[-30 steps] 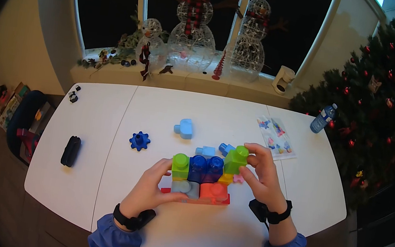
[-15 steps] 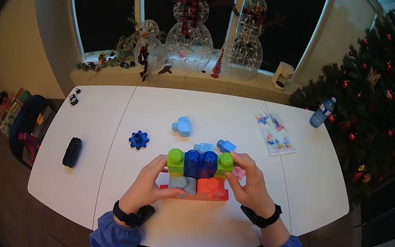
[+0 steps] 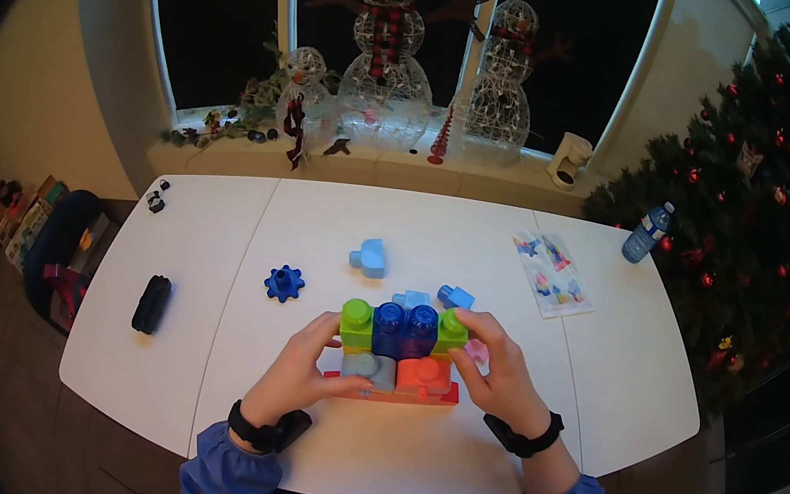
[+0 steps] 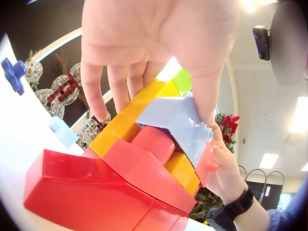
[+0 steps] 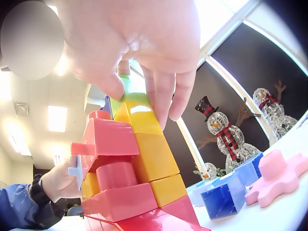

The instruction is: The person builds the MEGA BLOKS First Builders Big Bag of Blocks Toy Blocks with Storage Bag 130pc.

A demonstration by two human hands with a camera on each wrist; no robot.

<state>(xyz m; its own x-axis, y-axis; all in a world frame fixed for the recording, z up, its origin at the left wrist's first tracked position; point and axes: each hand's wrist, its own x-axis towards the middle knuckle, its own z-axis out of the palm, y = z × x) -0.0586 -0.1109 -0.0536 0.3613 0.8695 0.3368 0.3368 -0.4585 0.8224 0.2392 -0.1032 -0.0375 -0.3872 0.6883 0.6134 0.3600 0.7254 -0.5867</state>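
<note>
A built stack of toy building blocks stands before me in the head view: a red base (image 3: 384, 396), a grey block (image 3: 375, 372) and a coral block (image 3: 423, 376) in front, two dark blue blocks (image 3: 404, 334) between two lime green ones. My left hand (image 3: 296, 373) holds the left end, thumb against the grey block and fingers behind. At the other end my right hand (image 3: 507, 386) pinches the right green block (image 3: 450, 334) between thumb and fingers. The right wrist view shows that green block (image 5: 129, 87) on top of yellow blocks (image 5: 155, 156).
Behind the stack lie light blue blocks (image 3: 369, 258), a dark blue gear (image 3: 284, 283) and a pink gear (image 5: 281, 180). A picture sheet (image 3: 553, 274) and a water bottle (image 3: 647, 233) are at the far right, a black case (image 3: 152, 304) at the left of the white table (image 3: 135, 372).
My right hand brought the green block down and left onto the stack's right end, beside the dark blue blocks. It still pinches the block there. My left hand kept its grip.
</note>
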